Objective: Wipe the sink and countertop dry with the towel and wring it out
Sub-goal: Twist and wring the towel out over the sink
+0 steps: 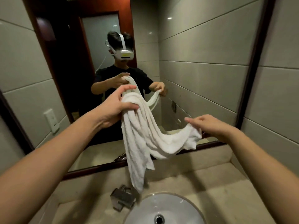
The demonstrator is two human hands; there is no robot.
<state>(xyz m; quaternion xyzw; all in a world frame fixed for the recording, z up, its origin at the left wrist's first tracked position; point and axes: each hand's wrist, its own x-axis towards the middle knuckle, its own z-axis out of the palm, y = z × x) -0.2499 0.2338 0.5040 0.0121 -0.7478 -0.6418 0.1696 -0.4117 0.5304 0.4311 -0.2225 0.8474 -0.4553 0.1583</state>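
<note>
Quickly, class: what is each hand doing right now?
Left hand: grips the bunched top of the towel.
Right hand: holds the towel's other end.

- No text, labels, brands or nos. legible anywhere.
- Headset [125,53], seen in mirror [202,62]: pale yellowish patch on front, too blurred to read.
- Wall plate [51,121], reflected at left: small marks on it, too small to make out.
- Metal tap [123,198] by sink [161,206]: blurred, can't tell if it carries any marking.
</note>
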